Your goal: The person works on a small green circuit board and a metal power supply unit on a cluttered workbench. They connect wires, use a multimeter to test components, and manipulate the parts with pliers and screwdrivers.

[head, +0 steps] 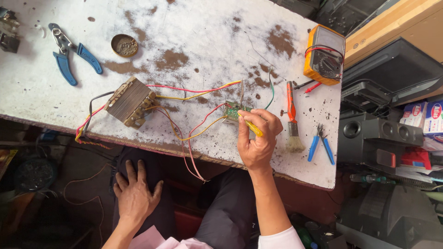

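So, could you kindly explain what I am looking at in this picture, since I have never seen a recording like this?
There is no machine here: a person works with two bare hands, filmed from a camera worn on their head, looking down.

The right hand grips a yellow-handled tool with its tip at a small green circuit board. The left hand lies open on the person's lap, holding nothing.

On the worn white table, red and yellow wires run from the board to a brown block-shaped transformer. Around them lie blue-handled pliers, a small round tin, an orange-cased multimeter, an orange-handled brush and small blue-handled cutters.
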Demonstrator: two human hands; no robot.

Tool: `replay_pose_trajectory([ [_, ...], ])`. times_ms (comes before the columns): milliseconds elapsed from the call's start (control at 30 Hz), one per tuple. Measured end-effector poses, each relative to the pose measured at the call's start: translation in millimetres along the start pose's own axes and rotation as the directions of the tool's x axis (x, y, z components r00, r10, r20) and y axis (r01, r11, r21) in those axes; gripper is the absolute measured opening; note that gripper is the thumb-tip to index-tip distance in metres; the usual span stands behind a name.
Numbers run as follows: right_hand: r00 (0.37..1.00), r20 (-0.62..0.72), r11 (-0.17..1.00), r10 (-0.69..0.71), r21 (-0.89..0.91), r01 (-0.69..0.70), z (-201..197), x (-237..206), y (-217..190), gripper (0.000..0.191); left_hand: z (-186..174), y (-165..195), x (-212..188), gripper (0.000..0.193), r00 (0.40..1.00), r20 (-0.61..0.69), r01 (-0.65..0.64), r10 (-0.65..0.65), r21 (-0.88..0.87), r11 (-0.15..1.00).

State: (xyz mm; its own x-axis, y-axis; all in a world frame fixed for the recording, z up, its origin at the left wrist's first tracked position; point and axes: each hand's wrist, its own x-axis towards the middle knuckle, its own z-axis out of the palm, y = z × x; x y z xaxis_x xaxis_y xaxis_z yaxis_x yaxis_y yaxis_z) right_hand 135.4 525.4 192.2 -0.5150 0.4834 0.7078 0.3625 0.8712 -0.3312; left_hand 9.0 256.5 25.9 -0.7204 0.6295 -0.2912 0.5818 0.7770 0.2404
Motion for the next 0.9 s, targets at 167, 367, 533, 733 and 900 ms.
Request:
replay_pose_trajectory([
  [167,1.000,0.003,1.000,-0.002,0.001,0.002,-0.5,0.5,1.1,0.023,3.8,0.1,1.0,0.096,1.000,-0.001,-0.002,0.002,0.010,1.000],
  [367,1.000,-0.004,1.000,-0.004,0.013,0.004,-1.0,1.7,2.8,0.023,7.4,0.8,2.4,0.096,1.000,-0.016,-0.004,0.005,0.029,1.000],
  [533,1.000,-0.012,1.000,-0.005,0.004,0.005,-1.9,2.5,4.4,0.023,7.4,3.3,1.5,0.095,1.000,-0.028,-0.008,0.009,0.042,0.999],
  [733,1.000,-0.009,1.000,0.016,0.027,-0.016,-2.7,2.6,5.9,0.023,7.8,4.9,2.6,0.095,1.000,-0.028,-0.013,0.015,0.055,0.998],
  [900,1.000,-0.006,0.999,0.028,0.028,-0.028,-4.0,2.0,6.3,0.022,10.8,5.7,3.2,0.095,0.999,-0.041,-0.004,0.006,0.046,0.999],
])
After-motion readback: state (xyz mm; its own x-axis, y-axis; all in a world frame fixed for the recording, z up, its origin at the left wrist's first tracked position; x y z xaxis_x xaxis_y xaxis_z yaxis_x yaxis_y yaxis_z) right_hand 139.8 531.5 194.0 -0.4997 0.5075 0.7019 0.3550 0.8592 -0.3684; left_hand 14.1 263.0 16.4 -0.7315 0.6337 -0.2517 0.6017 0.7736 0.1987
